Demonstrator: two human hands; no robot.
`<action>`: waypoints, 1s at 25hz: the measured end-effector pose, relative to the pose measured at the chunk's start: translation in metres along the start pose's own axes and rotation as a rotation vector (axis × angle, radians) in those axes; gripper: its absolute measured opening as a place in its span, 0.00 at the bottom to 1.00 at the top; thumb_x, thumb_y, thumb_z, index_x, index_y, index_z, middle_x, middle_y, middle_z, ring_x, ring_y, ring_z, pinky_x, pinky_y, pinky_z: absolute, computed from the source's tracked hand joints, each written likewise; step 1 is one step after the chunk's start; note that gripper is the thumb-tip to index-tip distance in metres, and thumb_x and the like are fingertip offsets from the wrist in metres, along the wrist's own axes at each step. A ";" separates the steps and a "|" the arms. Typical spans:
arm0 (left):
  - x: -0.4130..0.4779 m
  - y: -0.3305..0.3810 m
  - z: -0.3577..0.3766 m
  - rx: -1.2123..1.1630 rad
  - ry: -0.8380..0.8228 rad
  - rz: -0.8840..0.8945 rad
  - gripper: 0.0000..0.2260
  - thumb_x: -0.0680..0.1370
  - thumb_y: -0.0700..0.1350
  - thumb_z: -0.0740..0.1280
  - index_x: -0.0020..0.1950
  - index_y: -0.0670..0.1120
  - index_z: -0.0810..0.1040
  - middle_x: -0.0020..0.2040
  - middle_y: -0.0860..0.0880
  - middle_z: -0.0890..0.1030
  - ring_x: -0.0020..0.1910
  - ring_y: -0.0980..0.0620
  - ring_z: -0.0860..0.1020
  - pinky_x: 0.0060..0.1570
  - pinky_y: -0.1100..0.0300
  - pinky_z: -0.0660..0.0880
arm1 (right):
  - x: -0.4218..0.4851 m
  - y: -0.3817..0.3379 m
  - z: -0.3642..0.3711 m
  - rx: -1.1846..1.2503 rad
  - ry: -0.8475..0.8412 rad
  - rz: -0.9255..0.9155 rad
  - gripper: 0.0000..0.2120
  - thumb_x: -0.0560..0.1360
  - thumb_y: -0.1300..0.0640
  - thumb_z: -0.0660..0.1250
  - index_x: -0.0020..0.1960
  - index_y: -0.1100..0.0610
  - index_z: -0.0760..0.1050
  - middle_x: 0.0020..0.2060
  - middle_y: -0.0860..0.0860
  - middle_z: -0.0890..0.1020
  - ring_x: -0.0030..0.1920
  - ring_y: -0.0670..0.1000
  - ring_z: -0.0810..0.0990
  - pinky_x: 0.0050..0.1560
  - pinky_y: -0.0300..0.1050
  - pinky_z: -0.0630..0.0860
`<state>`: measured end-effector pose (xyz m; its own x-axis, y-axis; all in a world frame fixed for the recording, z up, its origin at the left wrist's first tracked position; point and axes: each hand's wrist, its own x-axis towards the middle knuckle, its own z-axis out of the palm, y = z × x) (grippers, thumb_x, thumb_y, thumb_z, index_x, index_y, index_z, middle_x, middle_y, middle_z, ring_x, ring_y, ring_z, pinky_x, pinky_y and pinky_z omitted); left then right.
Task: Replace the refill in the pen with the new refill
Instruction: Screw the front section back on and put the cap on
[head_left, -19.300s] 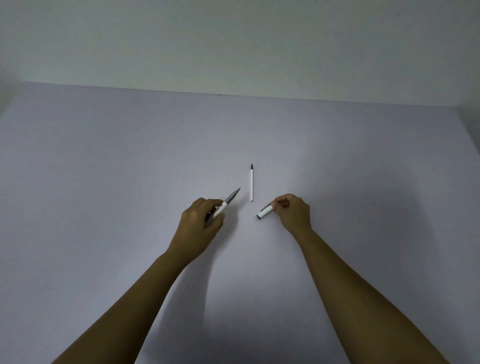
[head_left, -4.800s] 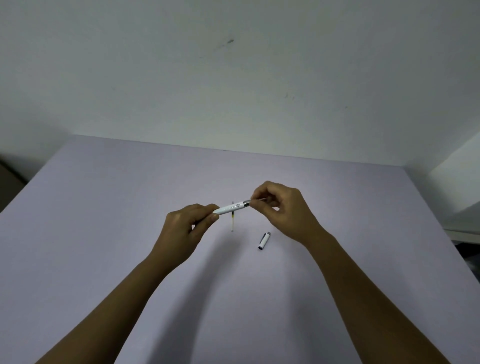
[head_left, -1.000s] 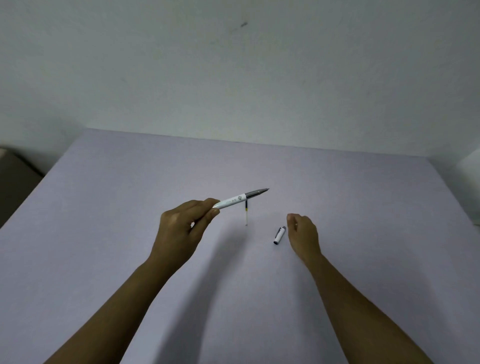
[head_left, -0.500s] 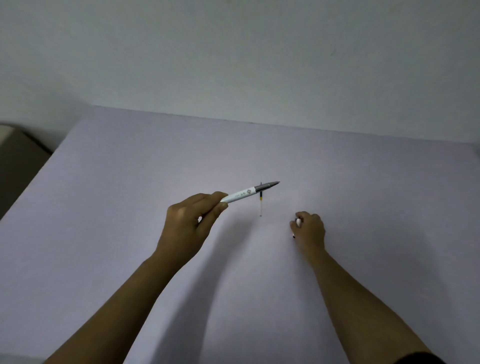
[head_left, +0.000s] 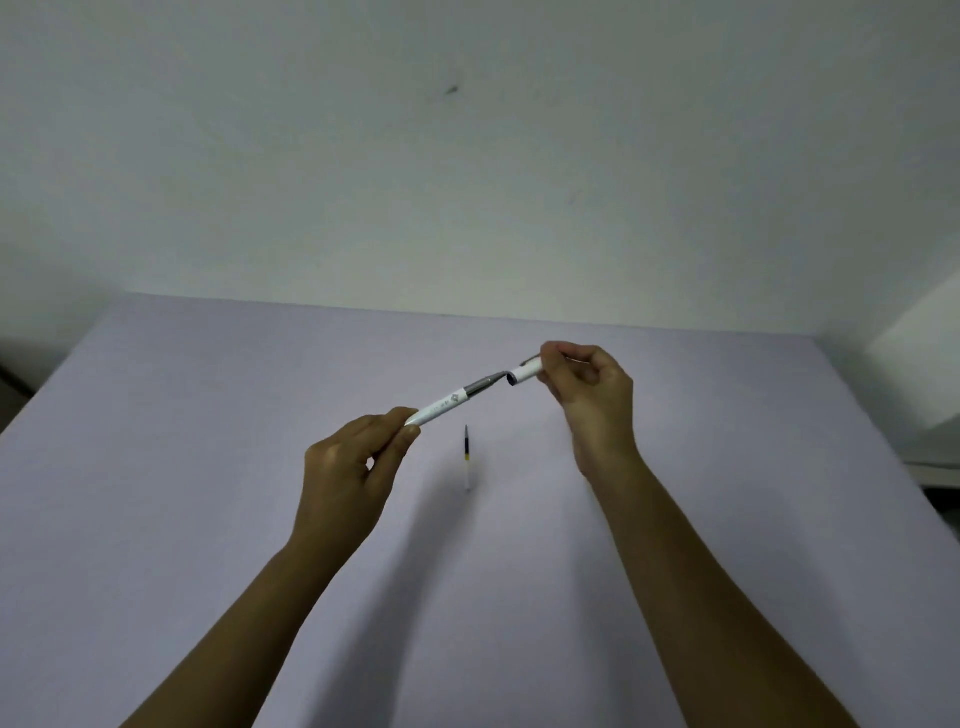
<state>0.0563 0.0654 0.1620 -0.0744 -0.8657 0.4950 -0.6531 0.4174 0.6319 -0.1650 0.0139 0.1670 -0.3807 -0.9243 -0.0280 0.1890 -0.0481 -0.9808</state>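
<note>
Left hand (head_left: 348, 467) pinches the pen (head_left: 457, 400) by its rear end; right hand (head_left: 587, 389) fingers hold the cap (head_left: 524, 373) just at the grey tip. One refill (head_left: 467, 457) lies on the bench (head_left: 208, 467) below, apart from both hands. Judged: swap appears done, only capping left.

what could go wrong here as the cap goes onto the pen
1. The cap in the right hand meets the grey tip of the pen at a slight angle; pushed askew, it may jam or scrape the tip.
2. The left hand pinches the pen only at its far back end, so a push from the cap could make it pivot or slip.
3. The loose refill lies on the table below the hands; a dropped part could knock it away.
</note>
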 end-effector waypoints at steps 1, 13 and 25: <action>0.003 0.003 0.000 -0.004 0.004 0.012 0.09 0.75 0.44 0.65 0.51 0.44 0.82 0.31 0.49 0.78 0.33 0.51 0.71 0.31 0.67 0.65 | -0.001 -0.007 0.001 0.018 0.012 -0.014 0.03 0.70 0.57 0.73 0.43 0.54 0.80 0.40 0.54 0.85 0.41 0.47 0.85 0.50 0.42 0.79; 0.018 0.007 -0.002 -0.019 0.021 0.058 0.09 0.74 0.44 0.66 0.52 0.44 0.82 0.32 0.49 0.80 0.33 0.52 0.72 0.31 0.69 0.66 | -0.005 -0.027 0.011 0.065 -0.021 -0.083 0.01 0.71 0.61 0.72 0.41 0.56 0.80 0.34 0.47 0.85 0.38 0.45 0.84 0.45 0.36 0.80; 0.009 -0.011 0.014 0.313 -0.244 0.152 0.05 0.73 0.42 0.70 0.41 0.41 0.80 0.27 0.46 0.77 0.24 0.46 0.73 0.22 0.58 0.70 | -0.012 0.012 0.026 -0.166 -0.071 -0.036 0.02 0.70 0.56 0.73 0.42 0.53 0.81 0.34 0.45 0.86 0.40 0.44 0.85 0.49 0.41 0.80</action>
<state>0.0524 0.0493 0.1518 -0.3396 -0.8564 0.3889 -0.8152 0.4742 0.3324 -0.1345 0.0148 0.1605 -0.3188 -0.9477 0.0160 0.0219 -0.0242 -0.9995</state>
